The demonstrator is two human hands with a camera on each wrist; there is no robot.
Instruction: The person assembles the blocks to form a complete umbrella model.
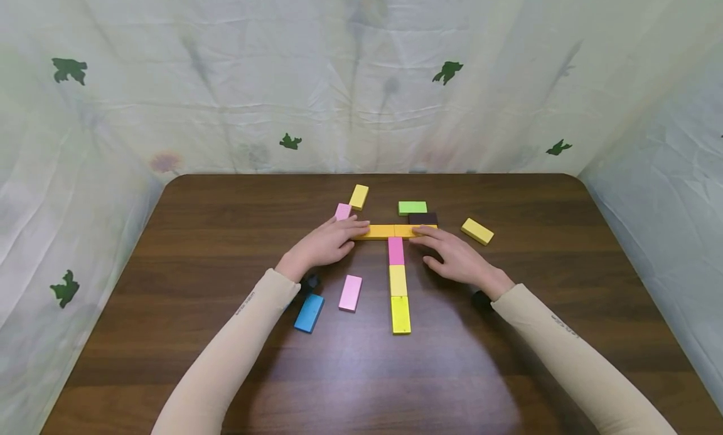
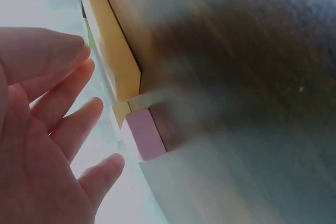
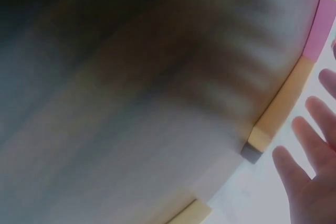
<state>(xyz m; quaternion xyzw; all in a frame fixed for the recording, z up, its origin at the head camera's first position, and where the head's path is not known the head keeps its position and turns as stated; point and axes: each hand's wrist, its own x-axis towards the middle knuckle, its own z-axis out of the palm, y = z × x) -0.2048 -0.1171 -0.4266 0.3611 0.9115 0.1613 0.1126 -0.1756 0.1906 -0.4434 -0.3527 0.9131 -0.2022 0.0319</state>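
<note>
Two orange blocks lie end to end as a crossbar, the left orange block and the right orange block. Below their joint runs a column of a pink block, a pale yellow block and a bright yellow block. My left hand has loosely extended fingers over the crossbar's left end. At the other end, my right hand spreads its fingers, the fingertips overlapping the right orange block in the head view. In the right wrist view the right hand's fingers grip nothing.
Behind the crossbar are a black block, a green block, a yellow block and a light pink block. Another yellow block lies right. Nearer are a second light pink block and a blue block.
</note>
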